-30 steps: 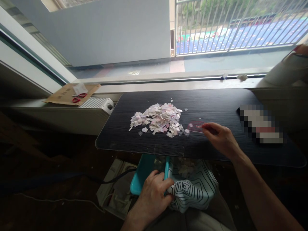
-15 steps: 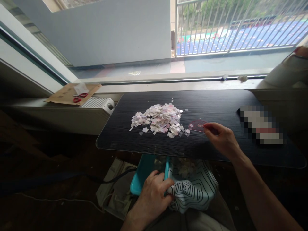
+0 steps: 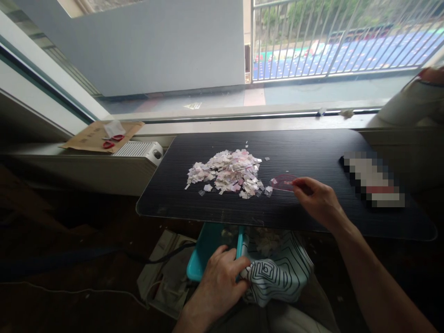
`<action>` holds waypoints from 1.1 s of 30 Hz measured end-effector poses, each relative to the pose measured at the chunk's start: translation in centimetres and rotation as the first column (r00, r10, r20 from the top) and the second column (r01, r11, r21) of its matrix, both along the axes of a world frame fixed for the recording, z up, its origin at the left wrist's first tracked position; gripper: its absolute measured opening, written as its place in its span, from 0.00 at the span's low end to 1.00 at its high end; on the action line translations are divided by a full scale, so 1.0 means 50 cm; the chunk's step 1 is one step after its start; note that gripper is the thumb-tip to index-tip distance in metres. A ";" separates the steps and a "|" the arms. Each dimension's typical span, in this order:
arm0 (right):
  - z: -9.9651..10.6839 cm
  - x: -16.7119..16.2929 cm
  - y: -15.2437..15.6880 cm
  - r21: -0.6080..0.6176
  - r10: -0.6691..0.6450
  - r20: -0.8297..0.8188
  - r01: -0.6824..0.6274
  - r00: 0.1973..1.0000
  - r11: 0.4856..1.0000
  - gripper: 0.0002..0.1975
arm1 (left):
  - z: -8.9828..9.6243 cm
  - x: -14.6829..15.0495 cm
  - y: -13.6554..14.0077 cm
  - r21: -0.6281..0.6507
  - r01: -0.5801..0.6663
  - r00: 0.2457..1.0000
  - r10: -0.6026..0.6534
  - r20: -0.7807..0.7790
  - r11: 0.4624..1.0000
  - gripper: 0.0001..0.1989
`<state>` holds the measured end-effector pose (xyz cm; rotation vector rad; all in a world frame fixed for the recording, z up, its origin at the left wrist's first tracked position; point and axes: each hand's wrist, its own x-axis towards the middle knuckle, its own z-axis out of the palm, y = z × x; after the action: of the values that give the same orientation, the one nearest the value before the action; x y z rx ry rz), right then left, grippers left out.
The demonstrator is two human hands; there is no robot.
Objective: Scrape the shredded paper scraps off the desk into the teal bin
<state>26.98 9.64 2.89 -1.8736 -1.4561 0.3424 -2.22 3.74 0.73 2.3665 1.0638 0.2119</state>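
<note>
Scraps (image 3: pixel 231 171) lie left of a pink sheet (image 3: pixel 282 182) the right hand (image 3: pixel 317 200) pinches; left hand (image 3: pixel 226 272) clasps a tub (image 3: pixel 197 261). Sheet work seems the step; the next move calls for steadiness.

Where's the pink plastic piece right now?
In the head view, the pink plastic piece is right of centre, pinched in the right hand, just right of the scrap pile on the black table.

Pixelated item (image 3: pixel 373 180), 2 forearms (image 3: pixel 371 273) cut off, pink plastic (image 3: pixel 282 183) partly hidden
</note>
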 end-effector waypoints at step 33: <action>0.028 0.000 -0.012 0.045 0.027 0.271 -0.040 0.962 0.998 0.07 | -0.001 0.001 -0.002 0.006 0.000 1.000 0.000 -0.001 1.000 0.13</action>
<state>26.97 9.03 4.27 -1.9136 -1.6613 0.0650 -2.15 3.65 0.70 2.3719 1.0654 0.2148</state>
